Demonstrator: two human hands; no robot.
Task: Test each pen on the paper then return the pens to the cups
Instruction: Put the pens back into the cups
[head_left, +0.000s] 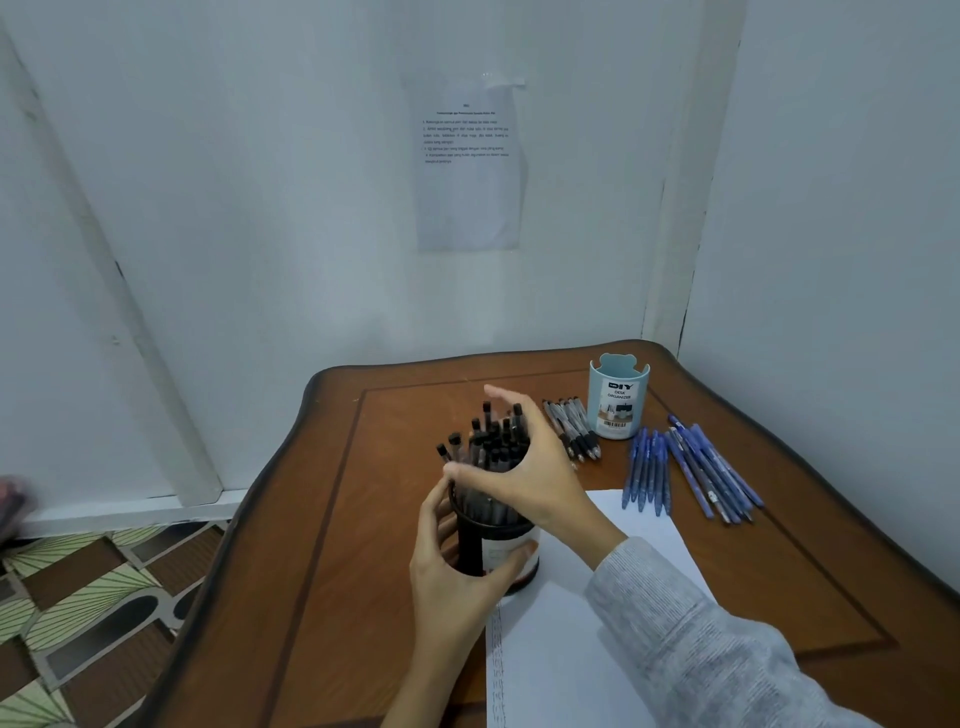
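A dark cup (501, 553) packed with several black pens (491, 441) stands on the white paper's (561, 639) top left corner. My left hand (452, 561) grips the cup's side, fingers curled round it. My right hand (524, 462) curves over the pen tops from the right, thumb at the cup's rim and fingers spread; whether it holds a pen is hidden. A light blue cup (617, 397) labelled desk organizer stands at the back right. Several black pens (574, 428) lie left of it and several blue pens (691, 467) lie in front of it.
The brown wooden table (322, 545) sits in a corner between white walls. A printed sheet (467, 166) is taped to the back wall. Patterned floor tiles (88, 587) show at the lower left, past the table's left edge.
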